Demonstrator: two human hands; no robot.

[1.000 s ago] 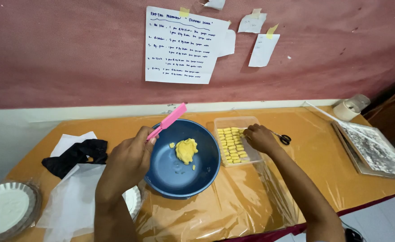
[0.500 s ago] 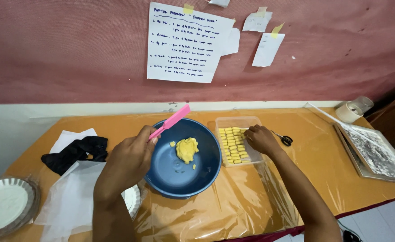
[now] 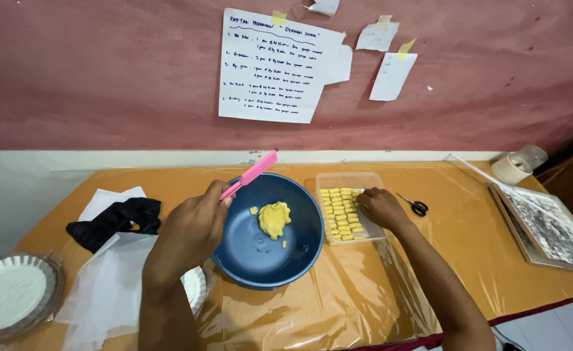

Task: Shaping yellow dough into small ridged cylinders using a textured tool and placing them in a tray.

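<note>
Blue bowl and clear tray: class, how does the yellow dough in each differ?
The blue bowl holds one rough lump with a few stray crumbs; the clear tray holds many small pieces lined in neat rows. The bowl is round and opaque, the tray rectangular and see-through. Both hold the same yellow dough.

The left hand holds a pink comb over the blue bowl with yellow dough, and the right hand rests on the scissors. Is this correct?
Not quite. In the head view the right hand rests on the clear tray of yellow dough pieces; the scissors lie apart, beside it. The rest holds: the left hand holds the pink comb over the blue bowl with yellow dough.
</note>
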